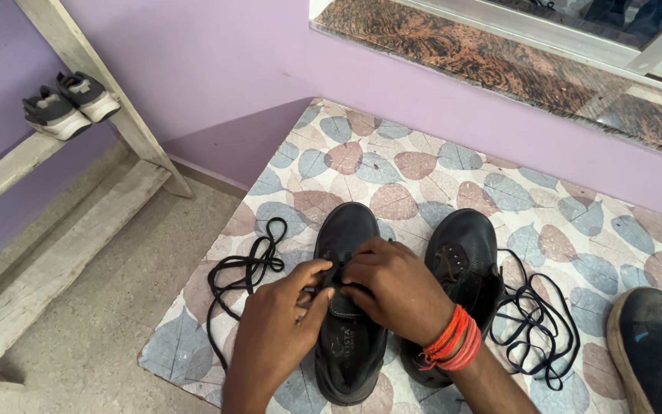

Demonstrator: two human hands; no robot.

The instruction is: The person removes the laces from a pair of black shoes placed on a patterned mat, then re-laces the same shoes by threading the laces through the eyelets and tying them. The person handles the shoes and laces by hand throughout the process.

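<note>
While hands [346, 299] lace black shoe [349, 307], loose lace [243, 268]

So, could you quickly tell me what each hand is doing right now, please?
Left hand: pinched shut on the black lace at the left shoe.
Right hand: curled closed on that shoe's eyelets.

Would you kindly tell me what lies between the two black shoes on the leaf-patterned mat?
In the head view, only a bare strip of mat separates the left shoe from the right shoe; nearer, the right hand crosses it.

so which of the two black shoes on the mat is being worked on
The left black shoe: both hands, left and right, sit on it. The right shoe lies untouched.
</note>
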